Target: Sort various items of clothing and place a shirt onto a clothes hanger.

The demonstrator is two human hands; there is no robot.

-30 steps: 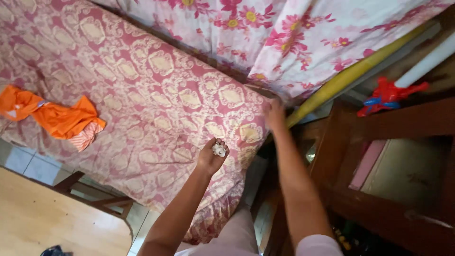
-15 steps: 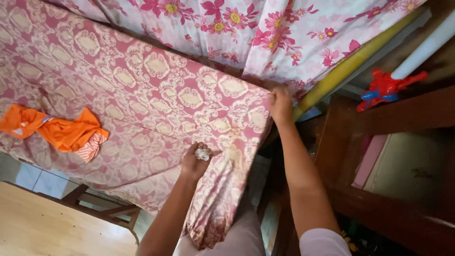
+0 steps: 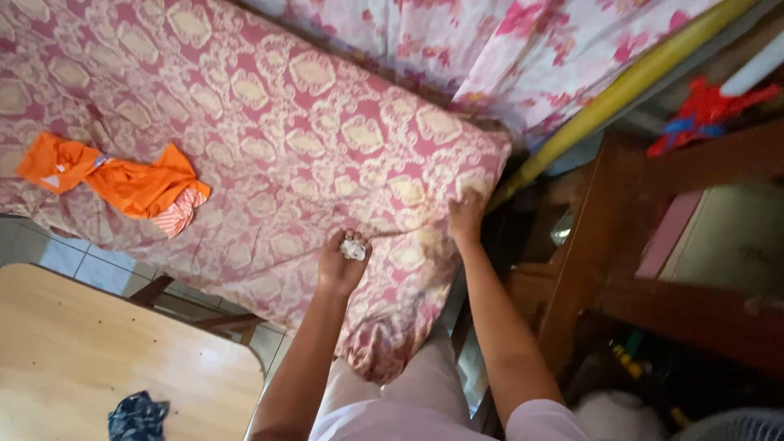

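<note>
Hands both on the bed cover (image 3: 269, 139) near the mattress corner. Left hand (image 3: 341, 263) — fingers curled shut around a small white wad (image 3: 353, 249), resting on the cover's hanging edge. Right hand (image 3: 465, 217) pinches the cover at the corner, beside a yellow pole (image 3: 621, 90). Orange cloth (image 3: 122, 184) lies well apart, far left

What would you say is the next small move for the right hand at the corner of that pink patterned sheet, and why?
Probably a short pull of the sheet corner down over the mattress edge. The right hand grips the pink patterned sheet at the near corner, where the cloth bunches and hangs loose below. The left hand is closed around a small white crumpled thing, so it seems less free to help.
</note>
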